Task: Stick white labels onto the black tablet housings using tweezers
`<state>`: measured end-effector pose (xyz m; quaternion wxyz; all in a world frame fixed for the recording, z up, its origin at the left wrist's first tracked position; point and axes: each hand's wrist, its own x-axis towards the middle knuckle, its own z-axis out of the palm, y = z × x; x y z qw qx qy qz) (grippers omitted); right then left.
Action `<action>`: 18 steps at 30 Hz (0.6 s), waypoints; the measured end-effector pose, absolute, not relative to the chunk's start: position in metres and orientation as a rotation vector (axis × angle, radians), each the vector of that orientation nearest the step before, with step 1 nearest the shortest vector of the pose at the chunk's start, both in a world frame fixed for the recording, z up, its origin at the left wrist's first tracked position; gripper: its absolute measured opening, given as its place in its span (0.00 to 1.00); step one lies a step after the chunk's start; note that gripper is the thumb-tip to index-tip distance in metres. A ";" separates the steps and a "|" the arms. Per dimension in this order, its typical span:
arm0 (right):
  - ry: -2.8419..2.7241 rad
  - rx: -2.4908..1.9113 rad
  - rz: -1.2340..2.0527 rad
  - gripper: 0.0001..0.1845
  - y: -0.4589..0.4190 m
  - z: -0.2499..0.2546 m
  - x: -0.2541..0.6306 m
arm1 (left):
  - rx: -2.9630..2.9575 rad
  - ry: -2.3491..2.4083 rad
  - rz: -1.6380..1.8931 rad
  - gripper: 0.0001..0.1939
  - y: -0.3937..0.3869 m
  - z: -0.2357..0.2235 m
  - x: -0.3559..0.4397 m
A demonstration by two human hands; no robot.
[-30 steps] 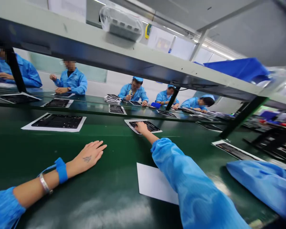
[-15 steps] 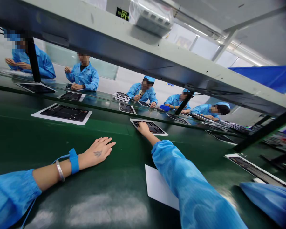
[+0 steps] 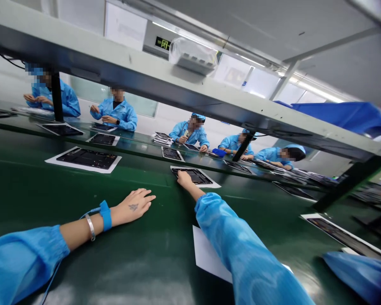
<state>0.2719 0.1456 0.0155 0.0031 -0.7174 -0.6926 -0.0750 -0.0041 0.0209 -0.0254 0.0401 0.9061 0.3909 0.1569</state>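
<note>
My right hand [image 3: 184, 179] reaches far forward over the green work surface [image 3: 139, 262]. Its fingers are closed at the left end of a black tablet housing [image 3: 198, 176] lying on a white sheet; the fingertips are partly hidden. Palm down, my left hand [image 3: 131, 206] rests on the green surface with fingers stretched out, holding nothing. A blue wrist strap [image 3: 105, 215] and a silver bracelet circle that wrist. Beneath my right sleeve lies a blank white sheet [image 3: 206, 254], partly covered. Another black tablet housing [image 3: 87, 158] sits on its own white sheet beyond my left hand.
A grey shelf [image 3: 139, 70] crosses above the bench on dark posts [image 3: 243, 146]. Several co-workers in blue sit along the far side, with more tablet housings and stacks before them. Blue fabric [image 3: 358, 269] and another tablet housing [image 3: 336, 233] lie at right.
My right hand and the tablet housing under it have shifted slightly left. My left hand stays nearly in place, and the whole view has tilted up a little.
</note>
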 end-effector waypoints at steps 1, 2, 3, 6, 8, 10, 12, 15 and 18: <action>-2.172 -2.230 -0.223 0.18 0.143 0.021 0.270 | 2.791 1.188 0.480 0.24 0.023 -0.025 -0.005; -2.174 -2.205 -0.210 0.18 0.139 0.027 0.268 | 2.809 1.187 0.485 0.24 0.025 -0.024 -0.004; -2.181 -2.173 -0.197 0.18 0.135 0.035 0.266 | 2.839 1.197 0.497 0.24 0.029 -0.021 -0.003; -2.235 -2.027 -0.162 0.15 0.115 0.057 0.259 | 3.024 1.261 0.617 0.29 0.043 -0.008 0.009; -2.305 -1.886 -0.126 0.10 0.093 0.071 0.252 | 3.173 1.283 0.700 0.32 0.052 0.006 0.022; -2.388 -1.730 -0.064 0.08 0.064 0.081 0.245 | 3.250 1.258 0.692 0.29 0.056 0.022 0.034; -2.452 -1.590 0.009 0.08 0.032 0.089 0.241 | 3.280 1.191 0.601 0.23 0.052 0.037 0.041; -2.436 -1.382 0.165 0.12 -0.021 0.099 0.251 | 3.301 1.063 0.463 0.20 0.023 0.054 0.037; -2.172 -1.155 0.454 0.20 -0.075 0.107 0.276 | 3.359 0.938 0.359 0.21 -0.031 0.060 0.020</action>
